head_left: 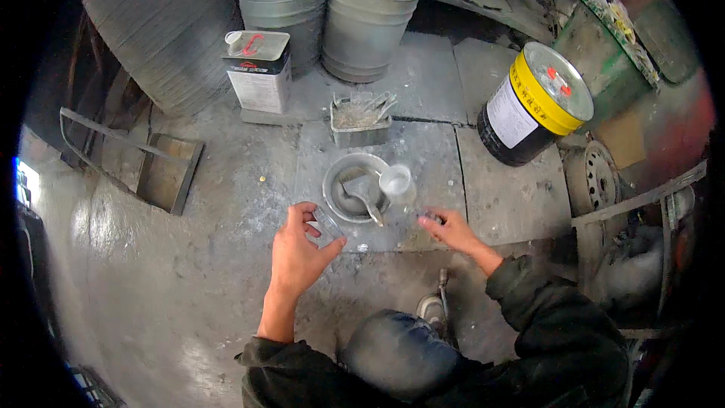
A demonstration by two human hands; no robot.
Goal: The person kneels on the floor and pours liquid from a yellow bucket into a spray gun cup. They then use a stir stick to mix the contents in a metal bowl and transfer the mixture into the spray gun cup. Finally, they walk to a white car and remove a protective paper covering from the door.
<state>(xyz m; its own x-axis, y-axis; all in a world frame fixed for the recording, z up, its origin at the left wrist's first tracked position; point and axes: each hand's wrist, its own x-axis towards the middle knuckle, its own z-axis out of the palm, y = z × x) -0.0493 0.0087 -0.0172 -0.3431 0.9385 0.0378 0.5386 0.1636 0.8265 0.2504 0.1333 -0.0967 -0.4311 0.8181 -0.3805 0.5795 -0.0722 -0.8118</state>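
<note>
My left hand grips a small clear plastic container left of a metal bowl on the dusty slab. My right hand is at the bowl's right, fingers closed on a small object too unclear to name. Inside the bowl lies a grey-coated brush or scraper, and a translucent white cup rests at its right rim. Just behind the bowl stands a rectangular tin tub of grey material with several tools in it.
Behind stand a rectangular white can and two grey drums. A black-and-yellow drum is at right, near a wheel rim and metal rack. A framed metal tray lies left. My foot is below.
</note>
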